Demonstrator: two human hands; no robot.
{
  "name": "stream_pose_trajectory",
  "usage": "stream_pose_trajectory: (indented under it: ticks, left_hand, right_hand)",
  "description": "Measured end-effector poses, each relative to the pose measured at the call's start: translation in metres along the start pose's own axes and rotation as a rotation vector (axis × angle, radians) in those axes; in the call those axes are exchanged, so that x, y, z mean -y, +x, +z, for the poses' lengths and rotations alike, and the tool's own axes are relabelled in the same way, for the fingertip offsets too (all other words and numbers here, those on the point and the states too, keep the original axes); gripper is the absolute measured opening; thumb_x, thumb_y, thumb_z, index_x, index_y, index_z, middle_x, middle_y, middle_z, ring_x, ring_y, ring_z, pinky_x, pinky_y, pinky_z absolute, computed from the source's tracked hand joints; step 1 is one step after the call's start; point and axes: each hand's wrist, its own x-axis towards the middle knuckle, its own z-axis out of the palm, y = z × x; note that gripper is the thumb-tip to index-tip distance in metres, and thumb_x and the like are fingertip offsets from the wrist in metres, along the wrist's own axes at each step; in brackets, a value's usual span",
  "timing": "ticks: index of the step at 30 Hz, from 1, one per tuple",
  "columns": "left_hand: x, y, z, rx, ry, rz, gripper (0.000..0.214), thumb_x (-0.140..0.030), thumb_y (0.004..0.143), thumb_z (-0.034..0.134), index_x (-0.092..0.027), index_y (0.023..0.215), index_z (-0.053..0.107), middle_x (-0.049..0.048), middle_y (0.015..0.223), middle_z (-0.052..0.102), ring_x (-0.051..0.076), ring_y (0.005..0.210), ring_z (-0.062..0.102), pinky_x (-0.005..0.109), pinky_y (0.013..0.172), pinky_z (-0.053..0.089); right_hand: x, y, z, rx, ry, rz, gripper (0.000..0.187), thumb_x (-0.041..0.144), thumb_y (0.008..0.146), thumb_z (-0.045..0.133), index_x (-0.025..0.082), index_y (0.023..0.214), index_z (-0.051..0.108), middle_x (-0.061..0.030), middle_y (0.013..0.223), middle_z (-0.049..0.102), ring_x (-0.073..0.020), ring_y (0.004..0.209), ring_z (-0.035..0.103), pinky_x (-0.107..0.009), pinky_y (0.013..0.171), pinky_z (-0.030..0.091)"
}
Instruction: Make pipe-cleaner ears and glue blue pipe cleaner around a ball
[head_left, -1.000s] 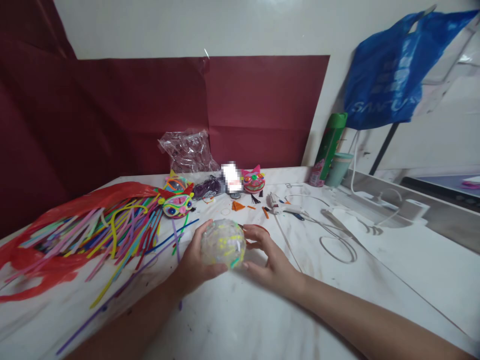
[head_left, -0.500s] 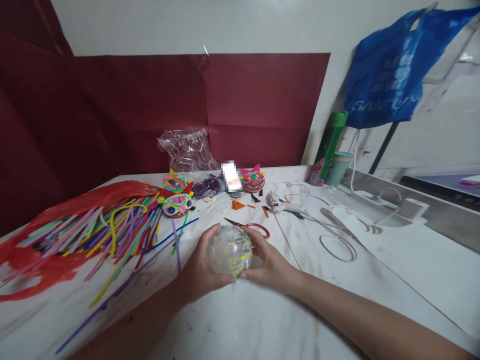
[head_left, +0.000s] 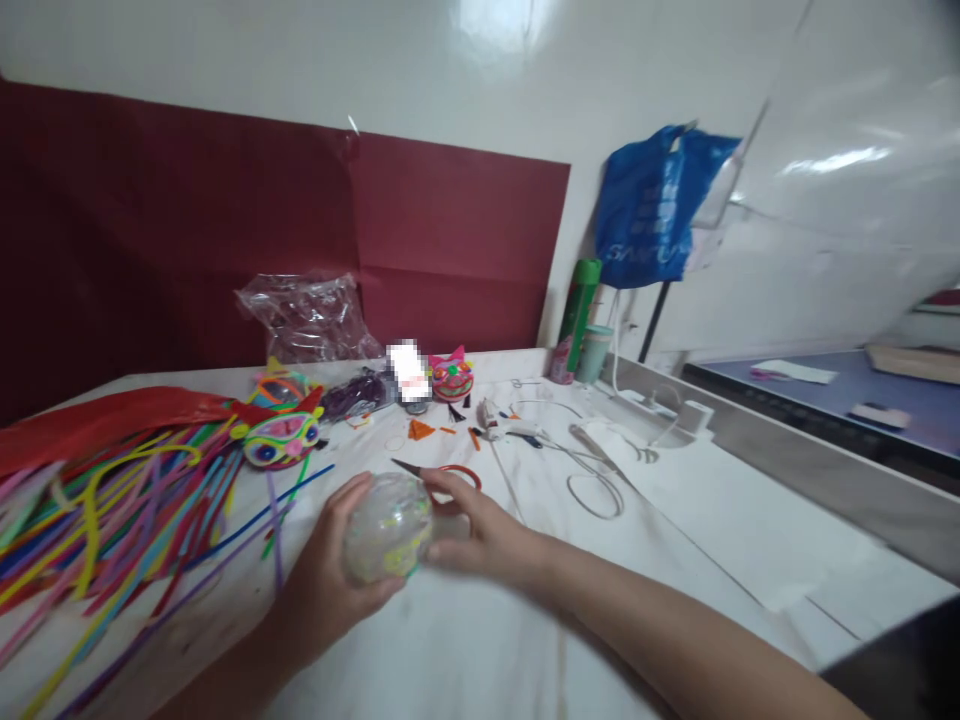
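A clear plastic ball (head_left: 386, 530) with yellow and green marks is between my two hands, just above the table. My left hand (head_left: 330, 560) is wrapped round its left side, thumb underneath. My right hand (head_left: 480, 525) is curved at its right side, with fingertips and thumb against the edge of the ball. Just behind the ball lie scissors with orange-red handles (head_left: 469, 472), partly hidden by my right fingers.
Colourful pipe cleaners (head_left: 150, 510) spread over a red plastic bag (head_left: 112, 420) at left. Decorated animal-face balls (head_left: 281, 440) stand behind, near a crumpled clear bag (head_left: 307, 320). A glue gun (head_left: 510, 428), its looping cable (head_left: 596, 500) and a power strip (head_left: 645, 405) lie to the right.
The view has swung to the right, so things appear farther left. My right thumb has slid out from beneath the ball to its edge. My left hand keeps its hold.
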Motion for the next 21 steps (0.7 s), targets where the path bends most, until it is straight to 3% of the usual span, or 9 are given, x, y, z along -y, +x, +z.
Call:
stream_pose_trajectory:
  ticks: [4,6,9,11,16,21]
  left_hand:
    - [0.017,0.004,0.005,-0.102,0.052,-0.108,0.080,-0.033,0.063,0.074,-0.023,0.133,0.036,0.0151,0.133,0.049,0.036,0.122,0.049,0.054,0.100,0.044]
    - [0.020,0.005,0.006,-0.127,0.061,-0.164,0.078,-0.036,0.065,0.073,-0.023,0.133,0.036,0.0148,0.131,0.050,0.035,0.120,0.052,0.053,0.097,0.047]
    - [0.020,0.005,0.006,-0.142,0.101,-0.145,0.076,-0.034,0.067,0.072,-0.023,0.133,0.036,0.0149,0.133,0.050,0.034,0.121,0.050,0.053,0.098,0.046]
    - [0.019,0.004,0.008,-0.146,0.122,-0.093,0.077,-0.030,0.066,0.072,-0.022,0.133,0.035,0.0155,0.134,0.049,0.034,0.124,0.049,0.053,0.100,0.044]
    - [0.019,0.002,0.012,-0.140,0.146,-0.030,0.080,-0.025,0.064,0.072,-0.021,0.133,0.033,0.0180,0.136,0.045,0.035,0.125,0.047,0.054,0.098,0.045]
    - [0.017,0.001,0.011,-0.189,0.117,-0.070,0.078,-0.023,0.064,0.072,-0.021,0.132,0.033,0.0176,0.133,0.047,0.034,0.124,0.048,0.054,0.099,0.045]
  right_hand:
    - [-0.019,0.019,-0.044,-0.196,-0.501,0.334,0.039,0.039,0.091,0.051,0.022,0.126,0.053,-0.0068,0.125,0.060,-0.0155,0.101,0.063,-0.026,0.085,0.052]
    - [-0.035,0.029,-0.068,-0.260,-0.633,0.443,0.035,0.032,0.094,0.045,0.017,0.124,0.055,-0.0106,0.121,0.061,-0.0179,0.104,0.062,-0.028,0.086,0.051]
    - [-0.062,0.038,-0.099,-0.269,-0.797,0.569,0.031,0.025,0.092,0.051,0.011,0.118,0.059,-0.0168,0.120,0.060,-0.0249,0.114,0.056,-0.035,0.095,0.046]
    - [-0.077,0.041,-0.112,-0.219,-0.894,0.633,0.029,0.025,0.090,0.056,0.012,0.116,0.060,-0.0156,0.120,0.059,-0.0256,0.113,0.055,-0.039,0.095,0.046]
    - [-0.103,0.047,-0.122,-0.084,-1.041,0.722,0.032,0.032,0.092,0.056,0.016,0.120,0.055,-0.0083,0.120,0.058,-0.0211,0.100,0.061,-0.042,0.083,0.053]
    - [-0.113,0.047,-0.120,-0.116,-1.043,0.737,0.032,0.032,0.092,0.056,0.016,0.119,0.055,-0.0082,0.119,0.058,-0.0213,0.100,0.060,-0.042,0.084,0.052]
